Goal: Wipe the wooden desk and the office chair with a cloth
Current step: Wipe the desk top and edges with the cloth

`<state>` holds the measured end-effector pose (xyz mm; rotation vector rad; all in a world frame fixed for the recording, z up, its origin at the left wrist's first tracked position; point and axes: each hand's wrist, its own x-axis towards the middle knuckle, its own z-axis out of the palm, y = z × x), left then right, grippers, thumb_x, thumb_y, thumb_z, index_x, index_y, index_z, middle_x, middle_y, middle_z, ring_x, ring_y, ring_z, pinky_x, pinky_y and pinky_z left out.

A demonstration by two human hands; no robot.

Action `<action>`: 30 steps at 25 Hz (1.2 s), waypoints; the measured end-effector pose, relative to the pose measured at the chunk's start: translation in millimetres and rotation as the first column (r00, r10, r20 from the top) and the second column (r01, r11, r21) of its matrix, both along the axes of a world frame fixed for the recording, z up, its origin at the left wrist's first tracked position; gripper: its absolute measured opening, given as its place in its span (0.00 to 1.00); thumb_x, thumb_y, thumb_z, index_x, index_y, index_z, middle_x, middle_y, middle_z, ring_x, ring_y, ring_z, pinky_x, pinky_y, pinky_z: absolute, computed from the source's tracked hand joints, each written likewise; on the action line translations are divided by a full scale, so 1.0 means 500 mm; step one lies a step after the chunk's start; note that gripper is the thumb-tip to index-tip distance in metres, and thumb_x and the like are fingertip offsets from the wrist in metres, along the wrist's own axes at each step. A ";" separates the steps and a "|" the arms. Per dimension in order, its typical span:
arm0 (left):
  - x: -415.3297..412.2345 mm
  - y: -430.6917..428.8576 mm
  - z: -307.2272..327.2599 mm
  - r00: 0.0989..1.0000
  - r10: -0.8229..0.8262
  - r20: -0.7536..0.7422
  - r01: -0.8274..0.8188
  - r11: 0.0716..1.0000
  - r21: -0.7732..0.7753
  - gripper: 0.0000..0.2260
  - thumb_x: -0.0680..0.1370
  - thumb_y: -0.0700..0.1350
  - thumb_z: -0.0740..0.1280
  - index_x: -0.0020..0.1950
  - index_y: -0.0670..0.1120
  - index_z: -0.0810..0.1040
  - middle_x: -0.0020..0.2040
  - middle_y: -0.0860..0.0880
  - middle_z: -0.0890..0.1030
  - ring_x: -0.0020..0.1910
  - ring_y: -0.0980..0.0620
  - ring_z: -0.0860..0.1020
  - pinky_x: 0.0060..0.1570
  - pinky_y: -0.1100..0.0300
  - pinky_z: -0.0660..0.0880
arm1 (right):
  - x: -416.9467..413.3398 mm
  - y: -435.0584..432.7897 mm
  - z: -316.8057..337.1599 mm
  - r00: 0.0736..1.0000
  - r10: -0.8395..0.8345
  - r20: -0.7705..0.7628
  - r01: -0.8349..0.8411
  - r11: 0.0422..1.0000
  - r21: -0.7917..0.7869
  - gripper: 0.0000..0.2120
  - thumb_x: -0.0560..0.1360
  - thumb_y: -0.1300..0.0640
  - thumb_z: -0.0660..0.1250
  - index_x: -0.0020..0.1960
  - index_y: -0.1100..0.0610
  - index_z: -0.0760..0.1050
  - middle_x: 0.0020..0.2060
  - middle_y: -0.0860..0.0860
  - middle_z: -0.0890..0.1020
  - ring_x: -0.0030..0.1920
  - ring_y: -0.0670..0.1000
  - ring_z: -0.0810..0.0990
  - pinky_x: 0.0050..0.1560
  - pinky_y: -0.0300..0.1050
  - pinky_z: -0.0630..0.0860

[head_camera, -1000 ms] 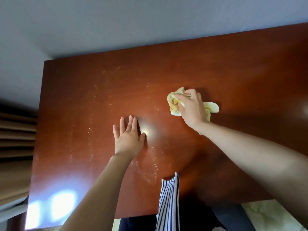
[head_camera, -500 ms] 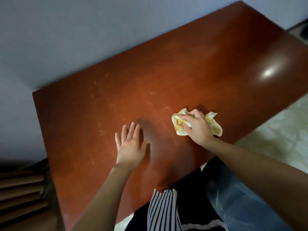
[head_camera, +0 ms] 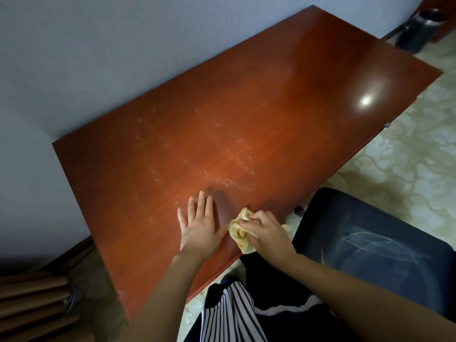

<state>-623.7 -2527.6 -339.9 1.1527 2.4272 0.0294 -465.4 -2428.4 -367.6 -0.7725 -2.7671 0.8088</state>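
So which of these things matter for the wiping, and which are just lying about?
For the job: wooden desk, yellow cloth gripped by the right hand, office chair, left hand flat on the desk.
Just about: dark bin, wooden slats.

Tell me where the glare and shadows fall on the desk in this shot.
Head view: a bright glare spot sits near the far right end of the desk; the left hand throws a dark shadow just right of its fingers.

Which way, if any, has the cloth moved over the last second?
Yes. The cloth, held by the right hand, came from the middle of the desk to its near edge, beside the left hand.
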 end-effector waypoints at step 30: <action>-0.014 0.055 -0.030 0.986 -0.041 -0.163 -0.021 0.932 -0.362 0.53 0.68 0.75 0.53 0.74 0.41 0.31 0.75 0.44 0.31 0.74 0.41 0.32 0.68 0.35 0.37 | -0.098 0.097 0.021 0.913 0.292 0.284 -0.358 0.909 0.216 0.22 0.72 0.57 0.67 0.66 0.50 0.71 0.64 0.51 0.73 0.53 0.56 0.72 0.50 0.50 0.72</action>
